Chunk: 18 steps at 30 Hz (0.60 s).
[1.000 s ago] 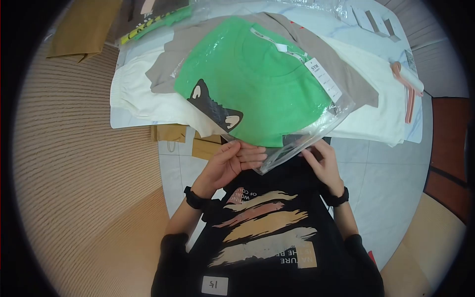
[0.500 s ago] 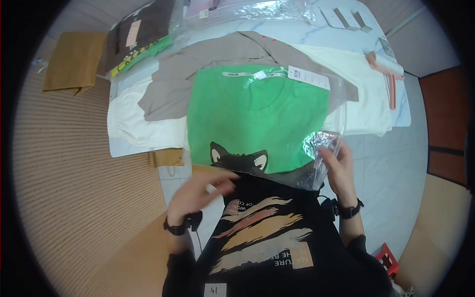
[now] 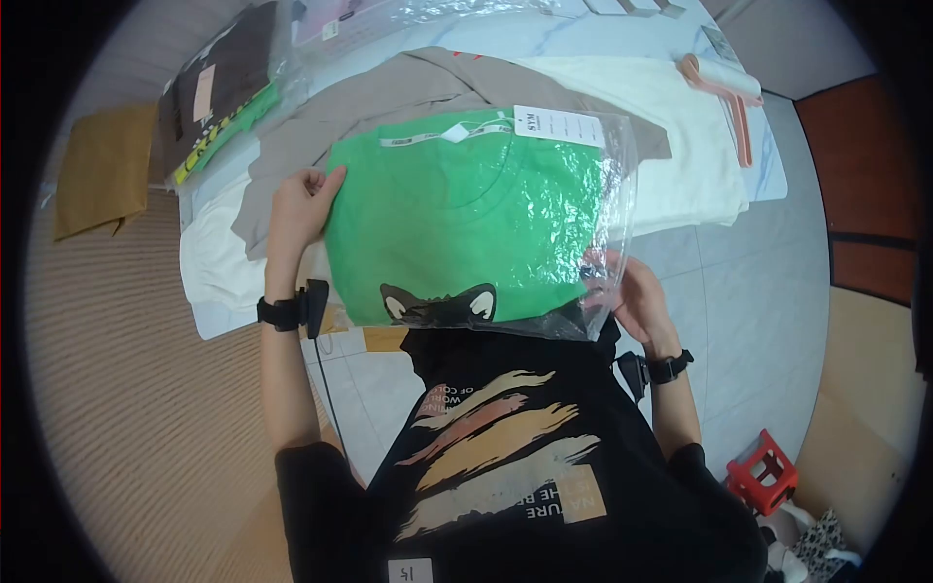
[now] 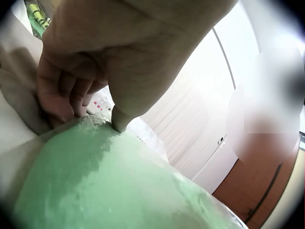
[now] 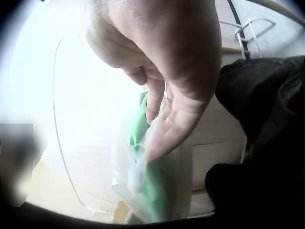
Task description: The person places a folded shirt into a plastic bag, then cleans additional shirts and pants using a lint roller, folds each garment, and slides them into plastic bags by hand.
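A folded green T-shirt [image 3: 457, 233] with a black cat-ear print lies inside a clear plastic bag [image 3: 619, 180], held up in front of the body. A white hang tag [image 3: 559, 126] shows near its collar. My left hand [image 3: 303, 209] pinches the bag's left edge; in the left wrist view the thumb presses the green cloth [image 4: 105, 176] through the plastic. At the lower right, my right hand [image 3: 639, 296] grips the bag's edge, its fingers partly behind the plastic. The right wrist view shows thumb and fingers around that edge [image 5: 155, 119].
Behind the bag, a grey garment [image 3: 408, 83] and white trousers [image 3: 680, 136] lie on the table. Other bagged clothes [image 3: 228, 73] and a brown paper bag [image 3: 107, 170] are at the left. A pink-and-white item [image 3: 724, 92] lies far right. A red stool [image 3: 765, 473] stands on the floor.
The bagged T-shirt has turned level from a tilt. My left hand left the bottom edge and moved up to the bag's left side; the right hand shifted to its right edge.
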### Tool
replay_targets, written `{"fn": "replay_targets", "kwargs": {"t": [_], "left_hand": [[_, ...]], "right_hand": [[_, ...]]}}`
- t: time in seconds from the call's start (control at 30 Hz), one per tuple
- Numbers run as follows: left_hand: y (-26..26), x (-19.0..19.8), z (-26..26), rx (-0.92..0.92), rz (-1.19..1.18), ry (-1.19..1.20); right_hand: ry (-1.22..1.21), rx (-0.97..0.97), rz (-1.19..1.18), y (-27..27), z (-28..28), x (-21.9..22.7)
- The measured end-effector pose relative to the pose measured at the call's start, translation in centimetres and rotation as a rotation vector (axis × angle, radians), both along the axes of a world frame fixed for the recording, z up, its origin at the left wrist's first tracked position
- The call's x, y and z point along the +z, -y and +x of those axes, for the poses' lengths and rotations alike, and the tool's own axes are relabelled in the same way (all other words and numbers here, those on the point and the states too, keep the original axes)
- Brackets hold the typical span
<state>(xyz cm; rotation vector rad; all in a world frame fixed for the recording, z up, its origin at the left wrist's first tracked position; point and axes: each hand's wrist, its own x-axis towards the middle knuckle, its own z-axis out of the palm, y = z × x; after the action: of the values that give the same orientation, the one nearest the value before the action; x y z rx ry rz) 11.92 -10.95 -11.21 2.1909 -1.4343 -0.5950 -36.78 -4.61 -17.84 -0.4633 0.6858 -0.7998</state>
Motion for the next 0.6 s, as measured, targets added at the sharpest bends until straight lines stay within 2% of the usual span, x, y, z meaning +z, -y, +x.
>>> {"fn": "replay_targets", "kwargs": {"t": [0.03,0.07,0.13,0.2,0.27,0.33,0.4,0.47,0.5,0.53,0.57,0.6], "left_hand": [[0.5,0.5,-0.2,-0.012,0.08,0.047],[0.8,0.9,-0.4,-0.024,0.088,0.052],[1.5,1.7,-0.8,-0.03,0.207,0.067],[1.7,1.6,-0.9,-0.052,0.195,0.044],[1.6,1.0,-0.5,-0.063,0.191,0.013],[1.5,0.3,0.1,-0.168,0.063,0.054],[1.8,-0.2,0.5,-0.188,0.067,0.113],[1.5,-0.6,1.0,-0.208,0.069,0.176],[1.6,-0.5,0.9,-0.18,0.099,0.121],[1.7,-0.3,0.9,-0.152,0.127,0.064],[1.6,-0.1,0.8,-0.15,0.124,0.067],[1.6,1.1,-0.1,-0.067,0.17,-0.015]], "right_hand": [[-0.181,0.024,-0.084,0.0,0.2,-0.4],[-0.176,0.012,-0.074,0.1,0.2,-0.6],[-0.536,0.217,-0.234,0.8,1.2,1.2],[-0.599,0.19,-0.149,1.0,2.5,2.6],[-0.952,0.173,-0.646,1.1,3.2,3.2],[-0.903,0.217,-0.709,0.5,2.2,3.0],[-0.85,0.258,-0.789,0.1,0.9,2.4],[-0.614,0.366,-0.627,-0.9,-0.6,0.8],[-0.484,0.177,-0.4,-1.4,0.1,0.8],[-0.485,0.178,-0.404,-1.3,0.6,1.1],[-0.48,0.12,-0.268,-1.2,1.1,1.5],[-0.472,0.062,-0.137,-0.9,1.5,1.8]]}}
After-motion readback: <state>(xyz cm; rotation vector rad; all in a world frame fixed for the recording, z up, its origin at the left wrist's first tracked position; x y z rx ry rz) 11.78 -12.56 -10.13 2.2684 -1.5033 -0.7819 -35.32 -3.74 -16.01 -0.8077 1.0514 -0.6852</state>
